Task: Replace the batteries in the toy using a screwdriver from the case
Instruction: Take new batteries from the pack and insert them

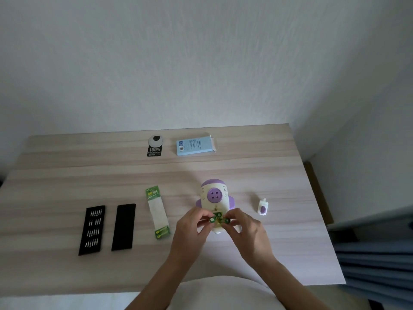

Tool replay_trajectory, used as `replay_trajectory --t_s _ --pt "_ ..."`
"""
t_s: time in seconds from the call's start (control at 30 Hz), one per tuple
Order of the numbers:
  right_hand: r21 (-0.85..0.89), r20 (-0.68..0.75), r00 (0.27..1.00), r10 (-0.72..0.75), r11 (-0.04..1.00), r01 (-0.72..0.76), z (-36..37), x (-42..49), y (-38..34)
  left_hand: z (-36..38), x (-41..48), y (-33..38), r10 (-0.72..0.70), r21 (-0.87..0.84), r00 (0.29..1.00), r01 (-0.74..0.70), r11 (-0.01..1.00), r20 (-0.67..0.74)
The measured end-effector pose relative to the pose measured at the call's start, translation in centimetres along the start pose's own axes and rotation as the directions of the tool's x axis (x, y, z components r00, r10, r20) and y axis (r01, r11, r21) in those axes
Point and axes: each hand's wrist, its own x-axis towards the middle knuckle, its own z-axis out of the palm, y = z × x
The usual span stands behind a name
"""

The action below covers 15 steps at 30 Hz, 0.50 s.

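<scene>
The cream and purple toy (215, 199) lies on the wooden table (89, 171), its near end under my fingers. My left hand (190, 229) and my right hand (244, 229) meet over that end, and each pinches green batteries (216, 218) held between them. The green battery pack (157, 212), mostly emptied, lies left of the toy. Further left the black screwdriver case tray (92, 229) with several bits lies open, its black lid (124, 227) beside it. I see no screwdriver.
A small white and purple cover piece (263, 207) rests right of the toy. At the back are a light blue box (194, 146) and a black "100%" card (155, 146). A wall stands behind; the table's right edge drops off near blue fabric (377, 253).
</scene>
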Motion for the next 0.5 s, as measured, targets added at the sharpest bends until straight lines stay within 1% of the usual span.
replay_trajectory --t_s 0.13,0.2,0.33,0.5 --pt "-0.133 -0.066 0.991 -0.115 0.985 0.106 0.44 -0.06 0.27 0.31 0.17 -0.36 0.053 0.045 0.998 -0.054 0.998 0.031" --pt "-0.175 -0.084 0.985 -0.148 0.976 0.131 0.56 0.0 0.2 0.49 0.43 -0.26 0.093 0.061 0.994 -0.097 0.993 0.054" --pt "-0.22 -0.082 0.982 -0.172 0.964 0.151 0.69 0.06 0.14 0.67 0.68 0.08 0.157 0.105 0.985 -0.164 0.981 0.074" --pt "-0.226 -0.076 0.978 -0.196 0.958 0.174 0.79 0.23 0.02 0.49 0.56 -0.22 0.181 0.141 0.981 -0.189 0.972 0.072"
